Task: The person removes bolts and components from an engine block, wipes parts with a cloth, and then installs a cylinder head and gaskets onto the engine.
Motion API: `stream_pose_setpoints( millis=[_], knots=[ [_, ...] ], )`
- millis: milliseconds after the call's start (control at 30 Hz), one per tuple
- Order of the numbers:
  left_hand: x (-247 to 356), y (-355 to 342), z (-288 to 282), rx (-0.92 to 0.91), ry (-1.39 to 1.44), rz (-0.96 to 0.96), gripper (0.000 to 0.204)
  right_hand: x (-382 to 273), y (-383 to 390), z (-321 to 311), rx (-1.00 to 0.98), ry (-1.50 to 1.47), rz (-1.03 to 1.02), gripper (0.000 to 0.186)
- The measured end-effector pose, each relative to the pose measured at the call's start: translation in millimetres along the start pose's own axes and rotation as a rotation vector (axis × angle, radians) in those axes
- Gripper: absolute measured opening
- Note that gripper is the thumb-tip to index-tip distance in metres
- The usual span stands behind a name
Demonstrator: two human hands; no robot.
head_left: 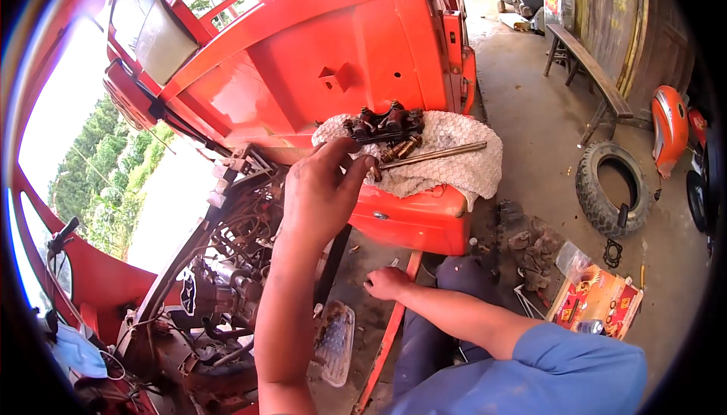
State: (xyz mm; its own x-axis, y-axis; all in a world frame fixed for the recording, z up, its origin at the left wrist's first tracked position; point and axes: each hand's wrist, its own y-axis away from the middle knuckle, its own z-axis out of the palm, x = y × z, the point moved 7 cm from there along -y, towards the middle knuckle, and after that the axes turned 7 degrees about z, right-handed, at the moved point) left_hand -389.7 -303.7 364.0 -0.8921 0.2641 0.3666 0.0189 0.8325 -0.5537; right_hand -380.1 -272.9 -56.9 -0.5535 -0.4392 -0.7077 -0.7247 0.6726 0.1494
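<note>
My left hand reaches over a pale textured cloth on a red ledge. Its thumb and index finger are apart, by the near left side of a dark, oily metal engine part. Whether the fingertips touch that part, I cannot tell. Beside the thumb tip is a small brownish metal piece. Brassy cylindrical pieces and a long thin metal rod lie on the cloth. Lower down, my right hand is curled closed near my knee, above a red bar; what it holds, if anything, is hidden.
To the left is an exposed engine with tangled wiring. A clear plastic tray lies on the floor. At right are a tyre, a wooden bench, an orange fairing and a printed cardboard sheet. A red metal panel rises behind the cloth.
</note>
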Motion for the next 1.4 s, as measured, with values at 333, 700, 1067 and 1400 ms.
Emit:
stream_pose_setpoints(
  millis=[333, 700, 1067, 1400],
  knots=[
    [-29.5, 7.5, 27.7, -0.157, 0.377, -0.266, 0.029, 1.6, -1.4, -1.0, -0.020, -0.011, -0.022, 0.033],
    [-152.9, 234.7, -15.3, 0.497, 0.799, -0.732, 0.028, -5.8, -3.7, 0.3, 0.004, 0.040, -0.078, 0.029],
    [-366.9, 442.2, -270.2, 0.975, -0.383, -0.730, 0.021, -27.3, -1.9, -1.2, 0.053, 0.025, -0.107, 0.021],
    [-466.3, 450.5, -335.1, 0.245, -0.917, -1.036, 0.026, -21.8, -6.2, 5.6, 0.082, 0.074, -0.062, 0.020]
  ],
)
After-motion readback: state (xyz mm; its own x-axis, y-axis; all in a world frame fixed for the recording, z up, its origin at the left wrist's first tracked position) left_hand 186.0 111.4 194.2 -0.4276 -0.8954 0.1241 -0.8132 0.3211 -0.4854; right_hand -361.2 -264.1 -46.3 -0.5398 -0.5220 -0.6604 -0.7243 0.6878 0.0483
